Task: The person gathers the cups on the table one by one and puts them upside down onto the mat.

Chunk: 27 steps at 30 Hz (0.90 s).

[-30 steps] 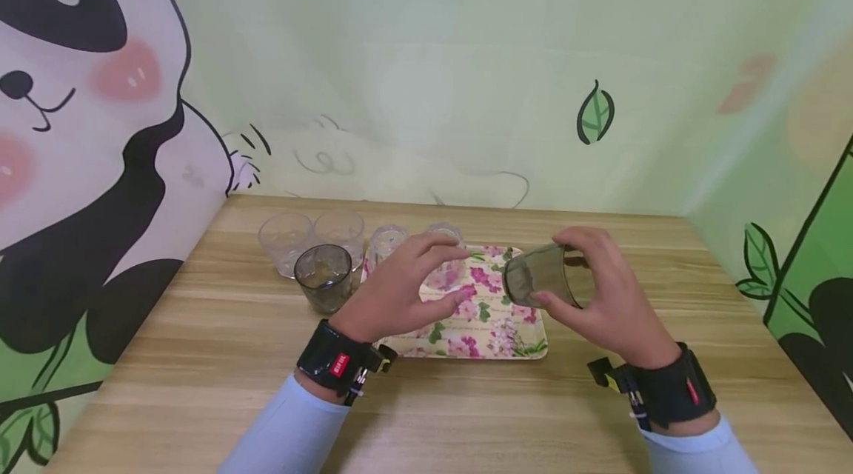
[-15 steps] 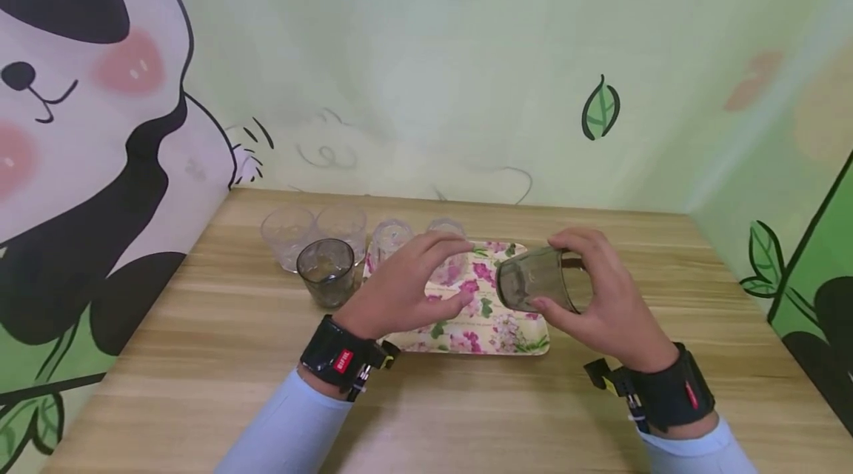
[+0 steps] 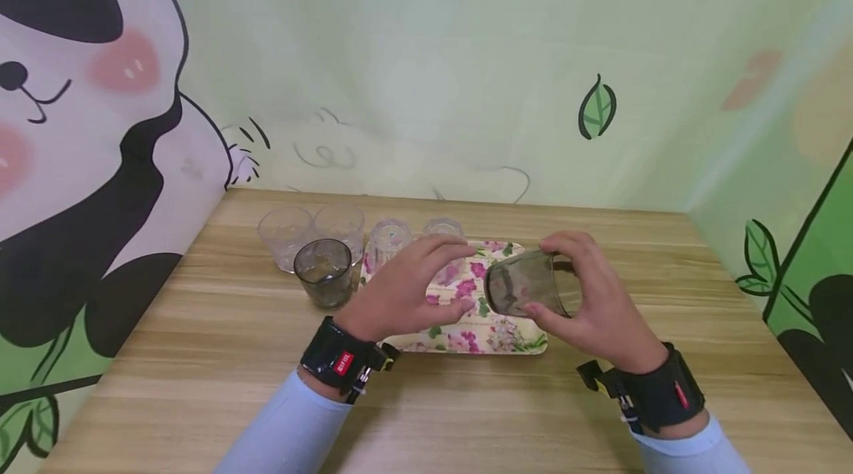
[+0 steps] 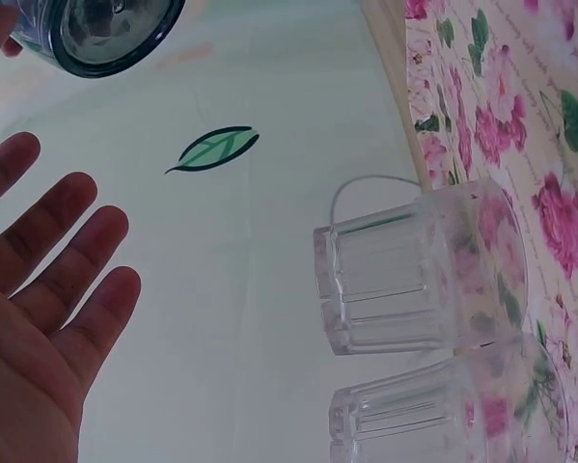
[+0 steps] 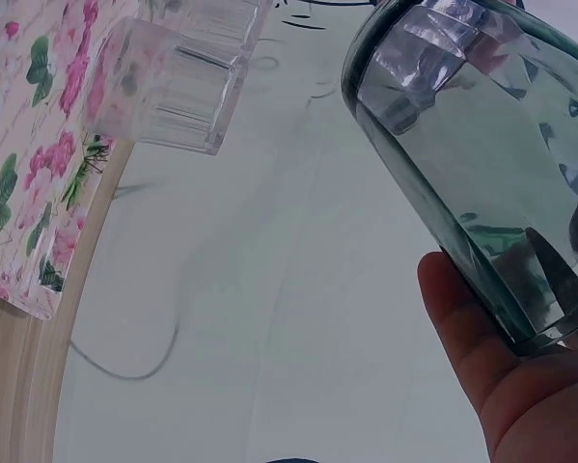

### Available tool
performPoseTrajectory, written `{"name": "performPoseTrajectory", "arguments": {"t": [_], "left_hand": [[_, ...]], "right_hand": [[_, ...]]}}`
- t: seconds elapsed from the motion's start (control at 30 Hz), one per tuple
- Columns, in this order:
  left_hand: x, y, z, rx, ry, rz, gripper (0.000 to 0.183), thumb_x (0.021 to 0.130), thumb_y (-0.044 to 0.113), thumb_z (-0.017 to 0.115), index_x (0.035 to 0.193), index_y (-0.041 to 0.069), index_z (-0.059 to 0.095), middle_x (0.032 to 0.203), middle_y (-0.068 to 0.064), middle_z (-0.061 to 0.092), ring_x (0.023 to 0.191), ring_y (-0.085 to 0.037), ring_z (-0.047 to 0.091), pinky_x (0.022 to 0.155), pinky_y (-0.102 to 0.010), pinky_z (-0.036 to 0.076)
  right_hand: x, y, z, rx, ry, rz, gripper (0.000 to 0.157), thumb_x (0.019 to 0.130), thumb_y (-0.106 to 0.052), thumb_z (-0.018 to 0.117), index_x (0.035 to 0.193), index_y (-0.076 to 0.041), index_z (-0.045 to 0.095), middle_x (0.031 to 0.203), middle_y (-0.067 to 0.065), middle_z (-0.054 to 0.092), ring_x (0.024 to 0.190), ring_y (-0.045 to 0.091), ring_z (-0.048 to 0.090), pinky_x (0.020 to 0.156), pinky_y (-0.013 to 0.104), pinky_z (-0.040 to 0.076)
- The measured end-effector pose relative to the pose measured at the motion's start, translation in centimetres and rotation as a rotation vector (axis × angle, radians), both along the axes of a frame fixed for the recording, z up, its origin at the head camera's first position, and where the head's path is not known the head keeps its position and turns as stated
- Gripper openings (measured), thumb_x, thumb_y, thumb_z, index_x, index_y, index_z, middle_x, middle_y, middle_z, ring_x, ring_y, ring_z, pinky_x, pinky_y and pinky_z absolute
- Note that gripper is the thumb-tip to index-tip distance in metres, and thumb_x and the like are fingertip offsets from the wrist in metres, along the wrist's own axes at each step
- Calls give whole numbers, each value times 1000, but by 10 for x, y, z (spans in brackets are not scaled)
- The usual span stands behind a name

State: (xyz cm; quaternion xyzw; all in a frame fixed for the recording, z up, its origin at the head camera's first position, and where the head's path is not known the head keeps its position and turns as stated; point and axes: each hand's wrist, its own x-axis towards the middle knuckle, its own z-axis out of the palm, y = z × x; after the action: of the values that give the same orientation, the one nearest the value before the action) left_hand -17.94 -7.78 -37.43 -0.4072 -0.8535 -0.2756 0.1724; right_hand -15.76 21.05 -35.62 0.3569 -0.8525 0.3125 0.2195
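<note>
Fingers and thumb of the right hand point(image 3: 603, 311) held a smoky grey tumbler point(image 3: 523, 285) in the air, over the right part of a flowery tray point(image 3: 509, 341). The thumb pressed on the near side and the fingers bent over the far side, spread wide, most likely because the tumbler was fat and smooth. It lay tipped on its side, with what looked like its thick bottom toward the left hand point(image 3: 400, 296). That hand had nothing in it. Its fingers were nearly straight, with the thumb well apart, and it hung over the tray's left part, perhaps so that it would not bump the tumbler.

Behind it, two clear ridged tumblers point(image 3: 391, 237) stood upside down on the tray, side by side. Their wide mouths were on the tray, which probably made them hard to tip over. Left of the tray, on the wooden table point(image 3: 173, 355), two more clear tumblers point(image 3: 285, 237) stood mouth up. A second grey tumbler point(image 3: 323, 278) stood just in front of them, also mouth up, maybe grouped like that to save room.
</note>
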Motion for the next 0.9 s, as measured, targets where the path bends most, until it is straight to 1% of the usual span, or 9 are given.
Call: {"name": "performPoseTrajectory", "arguments": {"t": [0.2, 0.33, 0.5, 0.6, 0.73, 0.9], "left_hand": [[-2, 1, -2, 1, -22, -28, 63, 87, 40, 72, 140, 11, 54, 140, -11, 61, 132, -25, 54, 112, -46, 51], [-2, 1, -5, -4, -30, -22, 64, 87, 40, 72, 141, 11, 54, 142, -12, 60, 134, -25, 53, 113, -47, 51], [-3, 0, -4, -10, -33, -4, 65, 86, 41, 73, 141, 13, 53, 142, -12, 60, 133, -25, 53, 113, -45, 51], [-4, 1, -3, -10, -34, -4, 65, 86, 40, 73, 141, 13, 53, 141, -12, 60, 133, -24, 53, 113, -45, 51], [-5, 1, -3, -9, -44, -7, 65, 85, 40, 74, 141, 13, 53, 141, -11, 60, 133, -24, 53, 112, -45, 52], [-3, 2, -5, -11, -58, 1, 65, 85, 42, 74, 140, 13, 54, 140, -10, 61, 133, -24, 53, 112, -46, 51]], "right_hand": [[-1, -1, -1, 5, 24, 10, 84, 63, -15, 89, 136, 0, 50, 130, 20, 55, 115, 22, 51, 78, 51, 61], [-1, 0, 1, 13, 27, 10, 84, 65, -13, 88, 138, -1, 48, 130, 20, 54, 114, 22, 51, 78, 51, 61], [-1, 1, 3, 9, 40, 27, 84, 65, -9, 87, 139, -2, 47, 129, 20, 54, 114, 23, 51, 76, 54, 62], [-2, 1, 3, 1, 42, 37, 83, 65, -8, 86, 138, -1, 47, 129, 20, 54, 114, 23, 51, 76, 55, 63], [-1, 0, 4, -2, 23, 38, 82, 65, -9, 87, 137, 0, 48, 130, 20, 54, 115, 24, 51, 79, 55, 64], [3, 0, 2, 6, -39, 5, 83, 66, -13, 89, 137, -2, 47, 132, 19, 52, 119, 22, 50, 84, 55, 63]]}}
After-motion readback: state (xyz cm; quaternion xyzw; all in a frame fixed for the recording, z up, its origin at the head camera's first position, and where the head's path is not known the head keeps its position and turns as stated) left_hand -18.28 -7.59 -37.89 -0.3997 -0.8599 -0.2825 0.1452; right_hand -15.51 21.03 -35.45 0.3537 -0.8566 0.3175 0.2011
